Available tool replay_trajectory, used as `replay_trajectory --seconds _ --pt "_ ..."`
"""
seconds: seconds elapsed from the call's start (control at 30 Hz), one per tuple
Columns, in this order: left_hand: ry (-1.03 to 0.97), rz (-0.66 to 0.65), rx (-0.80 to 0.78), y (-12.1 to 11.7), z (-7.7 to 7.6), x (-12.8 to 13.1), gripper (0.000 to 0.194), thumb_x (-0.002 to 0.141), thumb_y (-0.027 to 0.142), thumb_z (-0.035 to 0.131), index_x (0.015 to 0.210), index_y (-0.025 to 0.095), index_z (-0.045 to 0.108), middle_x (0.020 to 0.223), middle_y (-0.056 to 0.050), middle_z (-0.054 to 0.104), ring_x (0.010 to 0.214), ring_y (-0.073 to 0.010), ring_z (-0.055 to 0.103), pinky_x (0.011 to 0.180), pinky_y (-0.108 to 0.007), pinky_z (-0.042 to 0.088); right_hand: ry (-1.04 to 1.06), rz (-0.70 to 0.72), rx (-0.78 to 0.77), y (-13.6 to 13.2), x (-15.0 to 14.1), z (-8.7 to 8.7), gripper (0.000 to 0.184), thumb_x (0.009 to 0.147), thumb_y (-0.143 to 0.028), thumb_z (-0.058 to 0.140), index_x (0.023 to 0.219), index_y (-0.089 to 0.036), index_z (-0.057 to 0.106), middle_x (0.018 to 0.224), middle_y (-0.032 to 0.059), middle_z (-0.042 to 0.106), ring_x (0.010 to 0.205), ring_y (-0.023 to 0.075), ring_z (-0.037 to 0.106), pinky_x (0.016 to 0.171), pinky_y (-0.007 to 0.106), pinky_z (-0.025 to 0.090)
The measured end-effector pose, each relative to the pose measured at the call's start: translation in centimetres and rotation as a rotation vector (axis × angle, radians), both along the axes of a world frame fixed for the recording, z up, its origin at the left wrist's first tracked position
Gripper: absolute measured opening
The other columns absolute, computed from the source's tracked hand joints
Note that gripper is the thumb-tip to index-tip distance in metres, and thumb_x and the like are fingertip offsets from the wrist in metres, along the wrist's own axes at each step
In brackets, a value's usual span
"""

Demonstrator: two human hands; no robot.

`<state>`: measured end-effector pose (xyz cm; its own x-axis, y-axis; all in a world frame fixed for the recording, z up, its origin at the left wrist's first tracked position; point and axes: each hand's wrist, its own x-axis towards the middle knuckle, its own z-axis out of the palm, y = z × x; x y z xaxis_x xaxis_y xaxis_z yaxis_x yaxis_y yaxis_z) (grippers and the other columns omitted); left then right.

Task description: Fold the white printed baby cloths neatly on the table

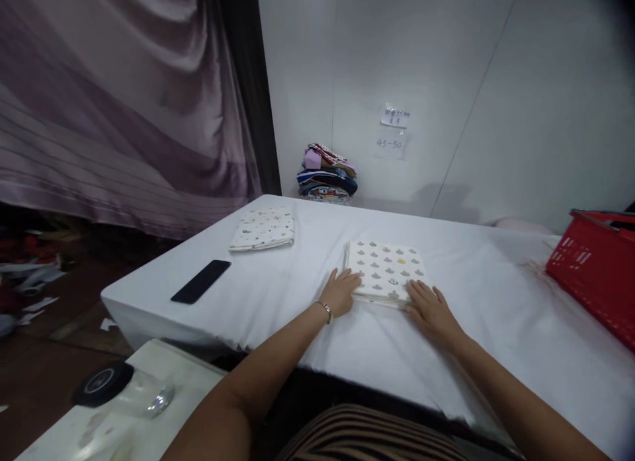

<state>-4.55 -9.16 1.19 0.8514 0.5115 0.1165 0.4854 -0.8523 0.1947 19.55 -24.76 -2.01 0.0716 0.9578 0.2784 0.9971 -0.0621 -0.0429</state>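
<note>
A folded white cloth with small grey and yellow prints (387, 269) lies flat on the white-covered table (307, 329). My left hand (340, 290) rests at its near left corner, fingers stretched out flat and touching the edge; a thin bracelet sits on that wrist. My right hand (429, 306) lies flat at the near right corner, fingers spread on the cloth's edge. Neither hand holds anything.
A second folded printed cloth (264, 228) lies at the far left of the table, a black phone (201, 281) nearer the left edge. A red plastic basket (598, 269) stands at the right. Folded clothes (326, 173) are stacked at the back wall. A lower surface carries a clear bottle (124, 389).
</note>
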Motion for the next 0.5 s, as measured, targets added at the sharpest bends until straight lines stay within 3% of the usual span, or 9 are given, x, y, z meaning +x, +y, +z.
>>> replay_trajectory --seconds 0.2,0.37,0.5 --pt "-0.102 -0.052 0.079 -2.3 -0.4 2.4 0.056 0.080 0.025 0.040 0.136 0.018 0.035 0.145 -0.006 0.034 0.137 -0.0213 0.020 0.115 -0.043 0.006 -0.097 0.114 0.047 2.4 -3.7 -0.7 0.054 0.090 -0.036 0.034 0.140 -0.015 0.033 0.145 0.0091 0.033 0.136 0.0238 0.024 0.111 0.047 0.014" --pt "-0.138 -0.086 0.064 -1.7 -1.8 2.5 0.052 0.082 0.021 0.040 0.134 0.018 0.038 0.142 -0.005 0.040 0.134 -0.0203 0.027 0.114 -0.042 0.013 -0.155 0.194 0.200 2.8 -4.1 -2.0 0.052 0.092 -0.033 0.036 0.140 -0.015 0.032 0.141 0.0105 0.041 0.130 0.0240 0.035 0.108 0.046 0.021" --pt "-0.281 -0.116 -0.026 -0.9 -2.0 1.8 0.046 0.081 0.018 0.046 0.126 0.021 0.048 0.136 -0.003 0.048 0.130 -0.0183 0.036 0.112 -0.040 0.020 -0.194 0.197 0.249 2.7 -3.9 -2.1 0.050 0.092 -0.033 0.038 0.137 -0.013 0.036 0.139 0.0112 0.044 0.128 0.0243 0.038 0.106 0.045 0.024"
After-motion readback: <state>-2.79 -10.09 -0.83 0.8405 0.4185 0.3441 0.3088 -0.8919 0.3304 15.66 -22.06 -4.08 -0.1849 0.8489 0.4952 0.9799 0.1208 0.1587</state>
